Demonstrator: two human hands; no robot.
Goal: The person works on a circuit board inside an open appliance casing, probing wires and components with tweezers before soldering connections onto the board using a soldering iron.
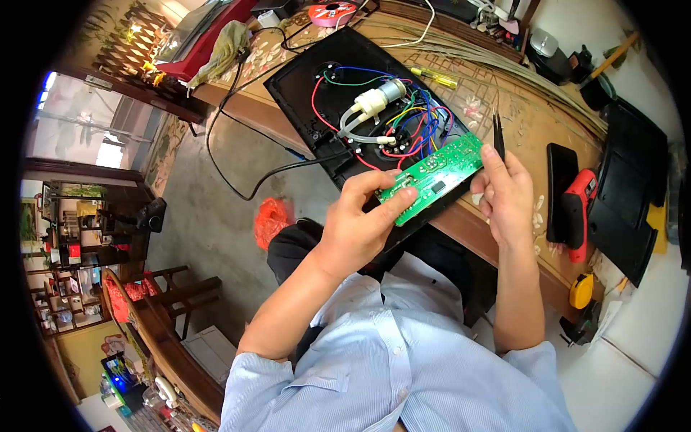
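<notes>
A green circuit board [440, 173] is held tilted above the near edge of a black panel housing [306, 90]. My left hand [363, 219] grips its left end, with the thumb on its face. At the other end, my right hand [507, 191] has its fingers closed near the board's corner. Black tweezers [498, 137] stick up from that hand, points away from me. Coloured wires [432, 119] run between the board and the housing. A small pump with a metal motor [381, 99] and clear tubing lies inside the housing.
On the wooden table [482, 86] are a yellow screwdriver [435, 77], a black phone [561, 191] and a red-and-black handheld tool [580, 216]. A yellow tape measure [581, 291] lies at the right edge. Black cable [248, 194] hangs over the floor, near a red plastic bag [272, 225].
</notes>
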